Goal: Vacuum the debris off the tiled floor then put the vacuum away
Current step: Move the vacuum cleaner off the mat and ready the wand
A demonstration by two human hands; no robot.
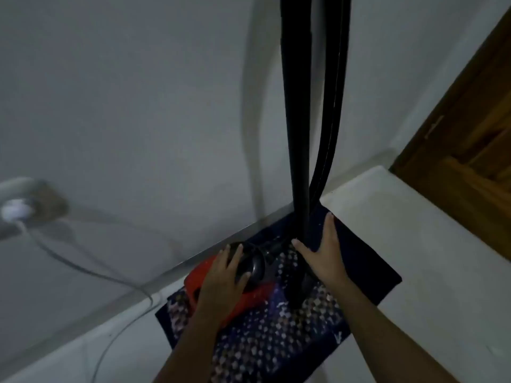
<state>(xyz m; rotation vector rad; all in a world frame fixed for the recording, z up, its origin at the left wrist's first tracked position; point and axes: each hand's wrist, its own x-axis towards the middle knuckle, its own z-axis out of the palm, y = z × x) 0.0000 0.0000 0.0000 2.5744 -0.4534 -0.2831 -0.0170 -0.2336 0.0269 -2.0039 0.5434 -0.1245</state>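
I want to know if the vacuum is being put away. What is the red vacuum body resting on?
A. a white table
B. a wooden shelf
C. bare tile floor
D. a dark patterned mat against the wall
D: the red vacuum body sits on the dark patterned mat beside the wall, with the left hand on it.

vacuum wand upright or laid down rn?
Upright: the black wand rises straight from the red vacuum body on the patterned mat, near the wall.
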